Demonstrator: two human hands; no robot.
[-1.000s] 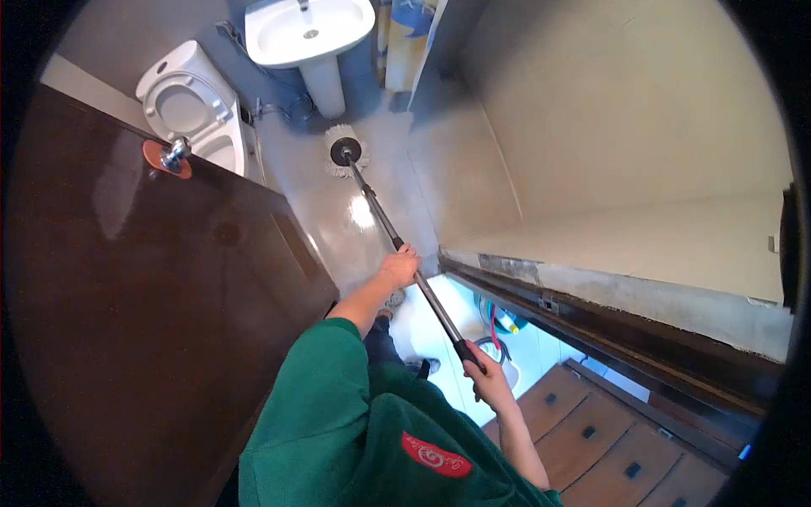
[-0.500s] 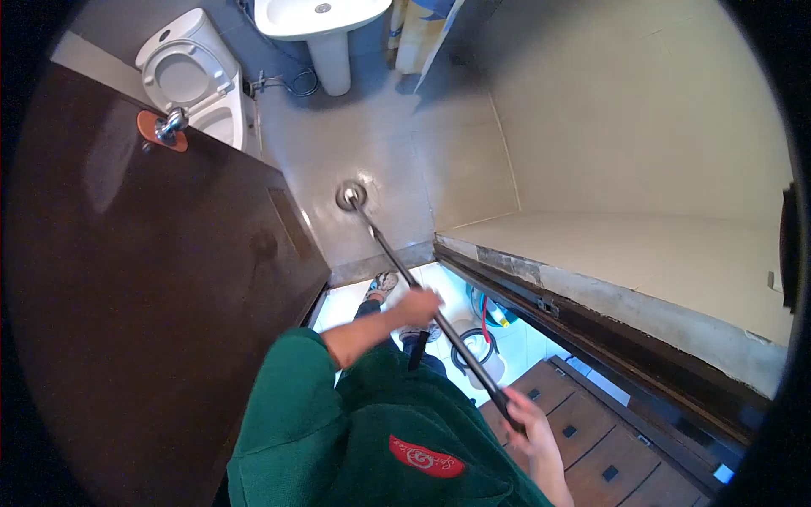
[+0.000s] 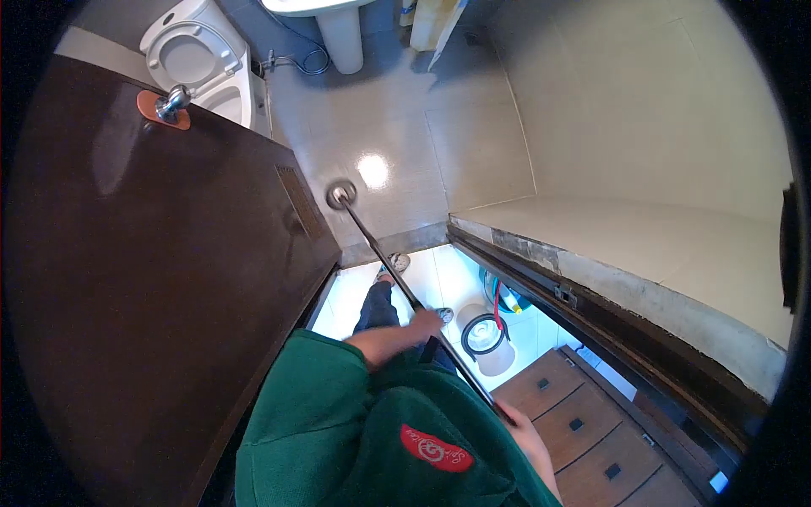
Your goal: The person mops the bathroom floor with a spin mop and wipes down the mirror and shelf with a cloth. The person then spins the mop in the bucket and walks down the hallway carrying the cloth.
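A long dark pole [image 3: 372, 243] runs diagonally from beside my body to a round, metallic-looking scrubber head [image 3: 341, 194] on the grey tiled floor. The head is slightly blurred, and its underside is hidden. My left hand [image 3: 424, 325] is closed around the middle of the pole. Lower down, near the pole's back end, my right hand [image 3: 517, 422] is wrapped round it, partly covered by my green top [image 3: 321, 406]. A bright reflection shines on the floor right of the head.
A brown door [image 3: 169, 279] stands open on the left, with a toilet [image 3: 190, 55] behind it. A sink pedestal [image 3: 342, 42] and a curtain [image 3: 435, 34] are at the back. A raised sill [image 3: 397, 234] crosses the doorway. Near my feet are a bucket with a hose [image 3: 496, 359] and wooden drawers [image 3: 583, 422].
The scrubber head has moved left and slightly nearer the door. Both hands keep hold of the pole and sit a little lower in view. The camera view has shifted slightly.
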